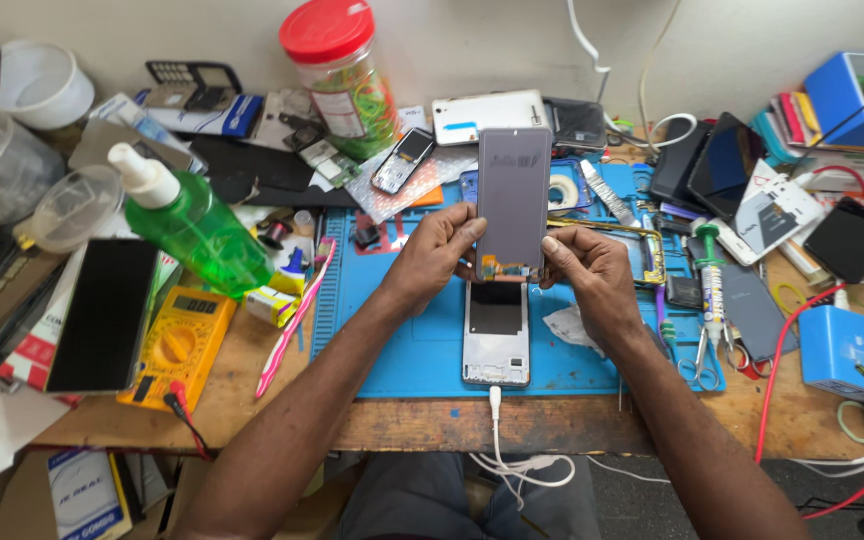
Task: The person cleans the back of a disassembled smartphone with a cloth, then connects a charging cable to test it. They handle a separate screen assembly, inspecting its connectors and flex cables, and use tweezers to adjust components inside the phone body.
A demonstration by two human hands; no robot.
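Above the blue mat [422, 350], our left hand [432, 255] and right hand [592, 275] hold one grey screen panel [514, 195], fingers clamped on its edges.

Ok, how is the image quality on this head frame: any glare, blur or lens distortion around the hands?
Head view: even, soft light with no hard shadows; the left hand, right hand and the grey phone screen panel they hold are sharp, the panel matte with no glare. Wide-angle distortion bends the workbench edge and stretches the corners. The green spray bottle shows small highlights.
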